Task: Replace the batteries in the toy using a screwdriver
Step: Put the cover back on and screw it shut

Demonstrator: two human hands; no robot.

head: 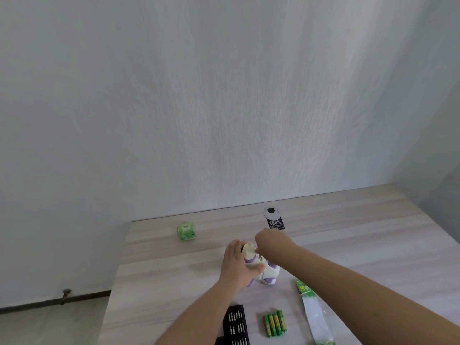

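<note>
Gripping toy (263, 267) w/ left hand (236, 263); right hand (270, 242) pinching screwdriver (258, 252).

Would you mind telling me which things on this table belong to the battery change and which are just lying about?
For the job:
- toy, gripped by the left hand
- right hand above the toy
- green batteries
- bit set
- battery wrapper

Lying about:
- green cube
- black card

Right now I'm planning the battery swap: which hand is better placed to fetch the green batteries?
Right, probably: the green batteries lie under the right hand's forearm, while the left hand grips the white-and-purple toy.
</note>
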